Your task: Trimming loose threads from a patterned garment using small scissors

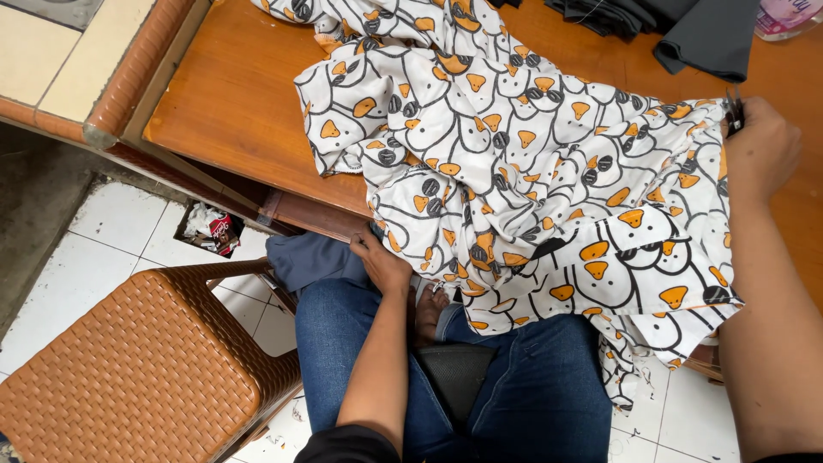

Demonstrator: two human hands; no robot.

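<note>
I take this for a small home sewing corner or tailoring workroom. The wooden table point(231, 103) carries a spread of white fabric point(514, 171) printed with orange-beaked ducks, and at the table's far edge lies folded dark cloth point(677, 26). Left of the table stands a brown woven plastic stool point(129, 369) on white floor tiles point(120, 236). Thread scraps dot the tiles below the table, and a small bin of scraps point(210, 230) sits under its left edge.
</note>
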